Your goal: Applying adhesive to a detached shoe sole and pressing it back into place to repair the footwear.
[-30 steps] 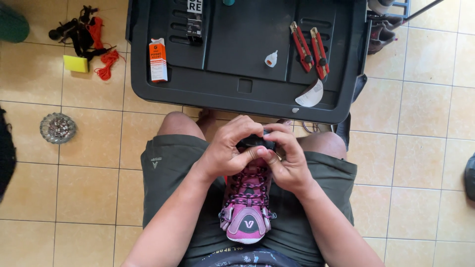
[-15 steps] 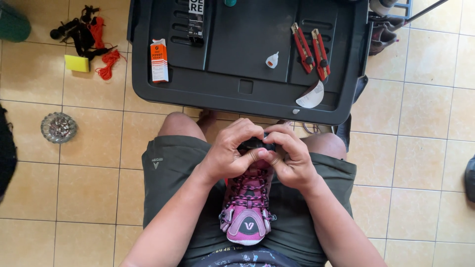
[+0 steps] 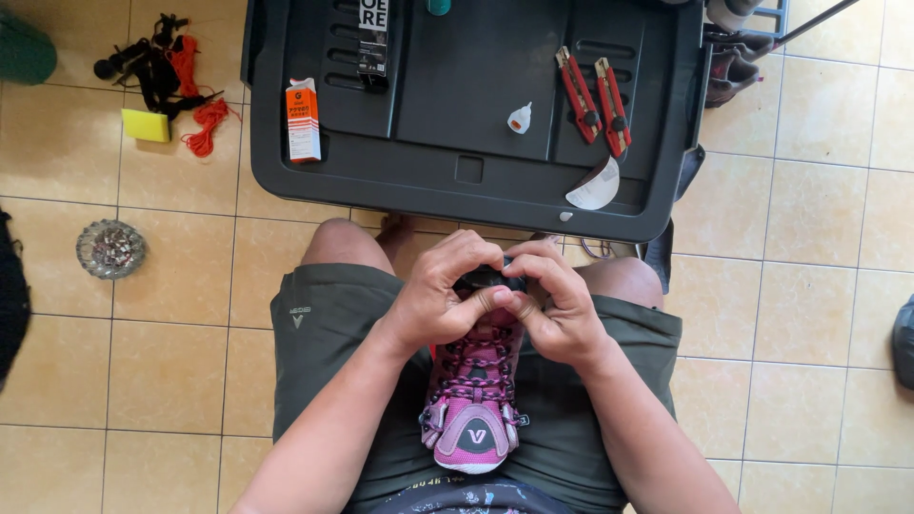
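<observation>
Black tray (image 3: 457,190) on a tiled floor (image 3: 790,314)

On the tray lie an orange carton (image 3: 303,120), a small white cap (image 3: 519,119), two red cutters (image 3: 594,93) and a white scrap (image 3: 596,186). Left of it on the floor: a yellow sponge (image 3: 145,125), orange cord (image 3: 202,124) and a glass ashtray (image 3: 110,248).

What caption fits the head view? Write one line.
Both hands, left hand and right hand, grip a pink shoe on the lap.

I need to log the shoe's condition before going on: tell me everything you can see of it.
The shoe is pink and purple with dark laces criss-crossed up its front and a pale emblem on its purple rounded end nearest the camera. It lies lengthwise on the person's lap, over dark green shorts. The left hand and right hand cover its far end, fingers pressed together there.
</observation>
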